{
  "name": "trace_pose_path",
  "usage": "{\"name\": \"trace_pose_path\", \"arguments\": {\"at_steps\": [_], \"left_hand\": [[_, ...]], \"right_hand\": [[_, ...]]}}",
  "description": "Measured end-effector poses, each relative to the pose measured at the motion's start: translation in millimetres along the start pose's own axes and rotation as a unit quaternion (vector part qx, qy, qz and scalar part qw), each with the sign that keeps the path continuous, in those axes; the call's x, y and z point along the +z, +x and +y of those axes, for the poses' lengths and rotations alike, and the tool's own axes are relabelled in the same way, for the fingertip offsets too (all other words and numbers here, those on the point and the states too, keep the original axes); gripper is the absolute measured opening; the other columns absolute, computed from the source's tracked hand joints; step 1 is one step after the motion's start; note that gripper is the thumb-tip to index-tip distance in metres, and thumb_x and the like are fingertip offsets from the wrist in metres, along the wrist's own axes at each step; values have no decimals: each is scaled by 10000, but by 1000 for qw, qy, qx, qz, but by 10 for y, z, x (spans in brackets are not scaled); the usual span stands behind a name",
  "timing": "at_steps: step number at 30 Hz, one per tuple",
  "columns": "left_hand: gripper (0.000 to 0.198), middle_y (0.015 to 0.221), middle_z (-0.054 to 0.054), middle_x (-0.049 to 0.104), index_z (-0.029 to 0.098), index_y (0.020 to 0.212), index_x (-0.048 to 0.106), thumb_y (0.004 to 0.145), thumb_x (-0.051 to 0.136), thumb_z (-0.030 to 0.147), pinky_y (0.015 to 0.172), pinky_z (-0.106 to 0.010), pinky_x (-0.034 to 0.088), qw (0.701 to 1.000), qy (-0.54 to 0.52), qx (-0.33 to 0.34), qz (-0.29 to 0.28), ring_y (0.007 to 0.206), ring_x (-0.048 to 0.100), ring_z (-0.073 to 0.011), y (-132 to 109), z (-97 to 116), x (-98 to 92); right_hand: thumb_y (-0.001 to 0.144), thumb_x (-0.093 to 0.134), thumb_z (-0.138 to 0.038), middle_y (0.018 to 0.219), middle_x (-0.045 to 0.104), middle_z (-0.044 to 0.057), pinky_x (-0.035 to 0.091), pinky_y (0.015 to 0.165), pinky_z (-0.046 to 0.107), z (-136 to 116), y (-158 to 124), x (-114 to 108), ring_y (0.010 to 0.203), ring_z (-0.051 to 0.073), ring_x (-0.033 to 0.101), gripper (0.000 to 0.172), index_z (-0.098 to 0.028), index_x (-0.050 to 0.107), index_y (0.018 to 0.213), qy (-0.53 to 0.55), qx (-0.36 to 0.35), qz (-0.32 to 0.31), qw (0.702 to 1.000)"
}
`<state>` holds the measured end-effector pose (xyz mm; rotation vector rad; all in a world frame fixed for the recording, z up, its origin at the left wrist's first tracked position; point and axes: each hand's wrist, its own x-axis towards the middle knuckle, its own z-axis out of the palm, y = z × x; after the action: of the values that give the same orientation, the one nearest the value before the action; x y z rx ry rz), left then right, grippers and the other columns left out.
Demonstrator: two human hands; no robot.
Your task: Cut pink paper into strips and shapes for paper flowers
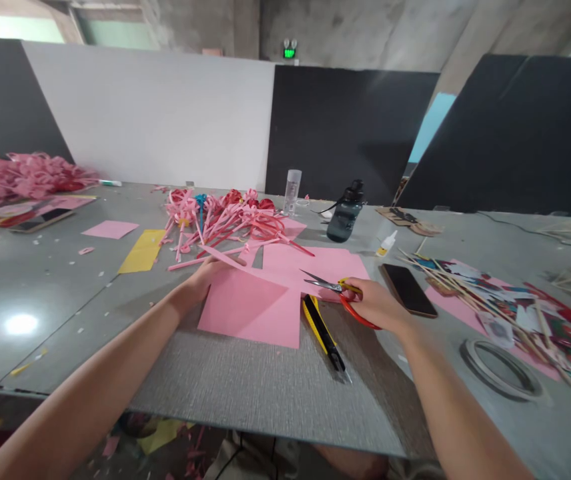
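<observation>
on the near side of my right hand (375, 305), i see the utility knife (321, 333) lying on the grey table (235, 383); to its left, between the hands, there is a flat pink sheet (255, 313). above it is the raised pink sheet (270, 277), on which both my hands are engaged. its long axis goes across, from my left hand (208, 275) at its left end towards the scissors (338, 287) at its right end, which looks lower. the left hand is the nearer one: it grips the sheet directly, with the fingers partly hidden. the right hand is closed around the handles, and the blades stand apart, pointing to the left hand. whether paper sits between them, i cannot tell. the raised sheet looks thin, plain and slightly bowed, seen almost from its edge. beyond the hands lie other pink paper (318, 257) and a heap of pink strips (225, 217); behind the right hand stands a dark bottle (344, 217).
</observation>
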<state>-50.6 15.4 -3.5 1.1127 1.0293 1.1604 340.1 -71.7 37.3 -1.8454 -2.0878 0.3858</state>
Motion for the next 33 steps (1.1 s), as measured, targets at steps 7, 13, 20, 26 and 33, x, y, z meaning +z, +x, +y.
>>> {"name": "trace_pose_path", "arguments": {"at_steps": [7,13,20,26,33], "left_hand": [[456,837,-118,766,115,926,745,594,864,404,559,-316,525,998,-5,-54,-13,635,711,-239,-44,76,82],[365,771,-66,748,149,872,738,642,869,401,563,-304,508,999,-17,-32,-39,608,683,-210,-64,61,138],[357,874,-64,765,176,925,751,689,869,416,602,-291,508,996,-23,-8,-89,657,685,-196,-127,65,188],[405,944,-89,772,160,959,760,662,891,403,645,-291,526,996,-3,6,-94,725,697,-213,-145,57,199],[376,927,-122,766,172,971,781,704,848,426,588,-298,514,991,6,5,-135,721,693,-244,-180,75,190]], "right_hand": [[836,560,-230,764,722,29,388,654,295,-23,3,5,676,199,604,123,-242,649,753,-2,-20,-33,999],[818,608,-227,993,793,74,473,781,317,-38,-10,17,923,270,697,221,-242,760,977,14,-21,-43,999],[821,619,-245,1108,787,92,499,813,332,-50,-18,25,959,285,718,262,-235,776,1030,25,-17,-56,998],[796,643,-261,963,798,64,496,742,312,-53,-20,15,847,264,715,220,-237,778,968,32,-15,-57,998],[780,656,-284,802,773,40,474,678,308,-65,-13,2,787,263,681,148,-246,773,862,44,-19,-56,997]]}}
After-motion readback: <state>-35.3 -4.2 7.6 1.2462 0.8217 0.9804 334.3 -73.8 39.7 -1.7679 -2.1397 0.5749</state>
